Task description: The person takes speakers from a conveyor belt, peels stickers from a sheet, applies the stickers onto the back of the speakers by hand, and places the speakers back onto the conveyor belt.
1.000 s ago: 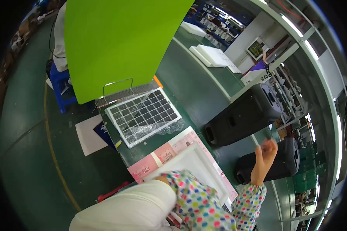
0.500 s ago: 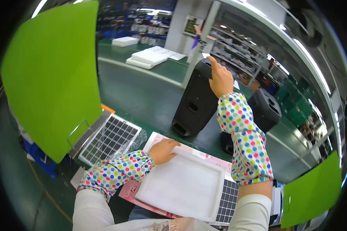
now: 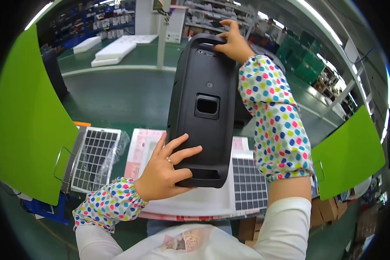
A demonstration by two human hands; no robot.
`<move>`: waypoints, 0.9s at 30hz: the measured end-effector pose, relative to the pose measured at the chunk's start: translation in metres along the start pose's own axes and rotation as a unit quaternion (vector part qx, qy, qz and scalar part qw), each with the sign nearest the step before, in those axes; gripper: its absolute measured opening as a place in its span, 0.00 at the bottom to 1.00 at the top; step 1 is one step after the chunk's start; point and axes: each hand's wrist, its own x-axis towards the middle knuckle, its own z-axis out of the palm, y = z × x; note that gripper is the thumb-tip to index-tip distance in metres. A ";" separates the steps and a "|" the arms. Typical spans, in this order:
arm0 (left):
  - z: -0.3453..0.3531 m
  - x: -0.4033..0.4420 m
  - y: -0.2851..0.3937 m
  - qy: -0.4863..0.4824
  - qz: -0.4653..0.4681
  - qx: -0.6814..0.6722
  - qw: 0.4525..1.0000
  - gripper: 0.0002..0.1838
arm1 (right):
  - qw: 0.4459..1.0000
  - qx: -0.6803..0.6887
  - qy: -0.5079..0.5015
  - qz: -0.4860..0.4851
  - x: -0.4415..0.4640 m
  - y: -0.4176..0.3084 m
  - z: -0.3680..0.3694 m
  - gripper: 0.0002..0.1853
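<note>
A tall black speaker leans in front of me, with a handle bar along its top and a rectangular port in the middle. My right hand grips the handle at its upper end, the index finger stretched out above it. Against the lower left side, my left hand supports the speaker with its fingers spread over the black face. Under the speaker lies a white foam tray on a pink printed box. A gridded dark panel lies beside the tray, partly covered by it.
Another gridded panel in clear wrap lies at the left. Green boards stand on both sides. White foam blocks rest on the far green bench behind a metal post. A second dark speaker is mostly hidden behind my right arm.
The speaker has come from the far side of the bench toward me, over the foam tray. My left hand has moved from the tray onto the speaker. My view has turned right.
</note>
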 end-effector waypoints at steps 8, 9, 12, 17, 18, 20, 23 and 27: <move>0.019 -0.022 0.043 -0.097 -0.086 -0.121 0.984 0.19 | 0.988 0.077 -0.071 0.113 -0.092 0.065 0.066 0.46; 0.020 -0.023 0.044 -0.100 -0.096 -0.129 0.982 0.19 | 0.988 0.069 -0.066 0.118 -0.100 0.067 0.070 0.46; 0.025 -0.024 0.046 -0.109 -0.116 -0.138 0.978 0.18 | 0.982 0.099 -0.066 0.149 -0.113 0.079 0.085 0.45; 0.027 -0.024 0.041 -0.116 -0.129 -0.130 0.976 0.19 | 0.979 0.119 -0.076 0.149 -0.120 0.085 0.106 0.43; 0.025 -0.023 0.041 -0.134 -0.130 -0.122 0.975 0.19 | 0.987 0.083 -0.059 0.126 -0.120 0.078 0.105 0.44; 0.013 -0.016 0.044 -0.168 -0.126 -0.099 0.973 0.20 | 0.998 0.031 0.051 -0.036 -0.116 0.078 0.100 0.39; 0.000 0.003 0.042 -0.120 -0.123 -0.090 0.981 0.30 | 0.953 0.231 -0.079 0.178 -0.131 0.009 0.043 0.20; 0.024 0.023 0.006 -0.128 -0.114 0.010 0.985 0.35 | 0.913 0.264 -0.259 0.172 -0.152 0.020 0.047 0.16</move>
